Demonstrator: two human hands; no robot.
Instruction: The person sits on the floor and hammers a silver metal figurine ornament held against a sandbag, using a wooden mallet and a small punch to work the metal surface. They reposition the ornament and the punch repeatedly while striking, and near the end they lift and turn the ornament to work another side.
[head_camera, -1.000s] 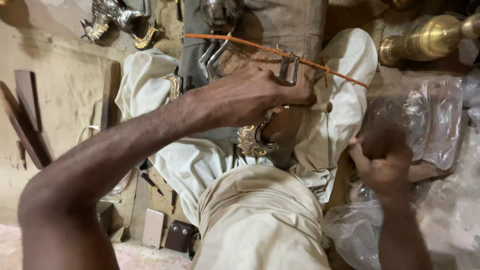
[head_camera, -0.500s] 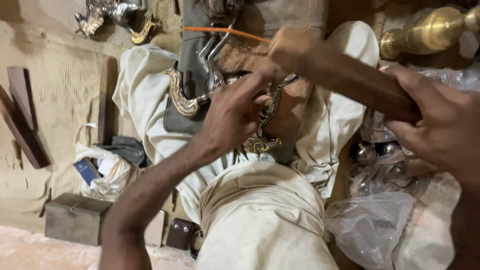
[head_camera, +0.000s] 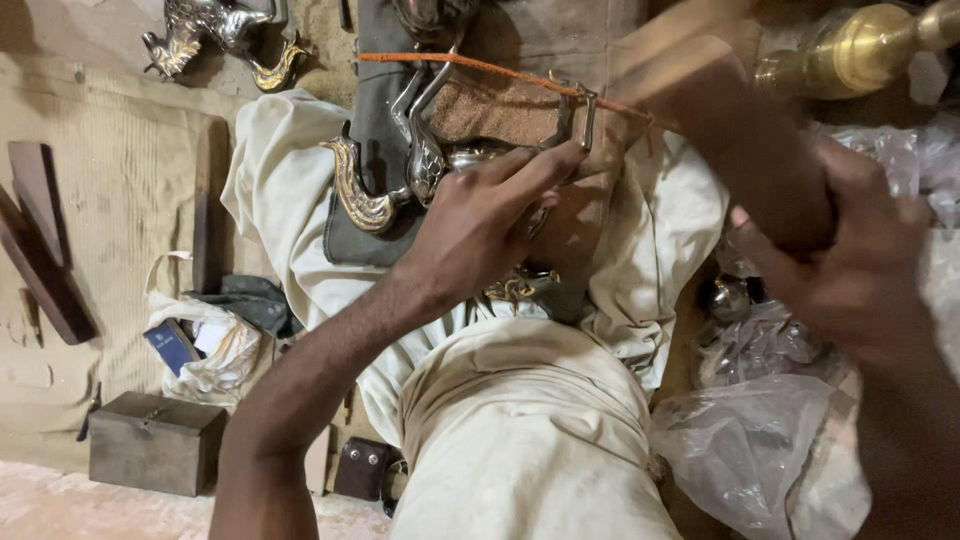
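I sit cross-legged in pale cloth trousers (head_camera: 520, 440). My left hand (head_camera: 480, 230) reaches forward over my lap and holds a silver and brass bird figure (head_camera: 400, 170) down on a dark pad (head_camera: 375, 130). Its fingertips touch a small metal frame (head_camera: 575, 115). An orange cord (head_camera: 480, 68) runs across above the hand. My right hand (head_camera: 850, 270), blurred at the right, grips the end of a thick brown wooden club (head_camera: 740, 140). The club points up and left, toward the metal frame.
A second metal bird figure (head_camera: 215, 25) lies at the top left, and a brass vessel (head_camera: 870, 45) at the top right. Wooden blocks (head_camera: 40, 240), a cloth bag (head_camera: 215, 345) and a small wooden box (head_camera: 155, 440) sit at the left. Plastic bags (head_camera: 760, 450) lie at the right.
My right hand has come up from my lap with the wooden club and swung it over the work. My left hand has slid down from the metal frame onto the bird figure.
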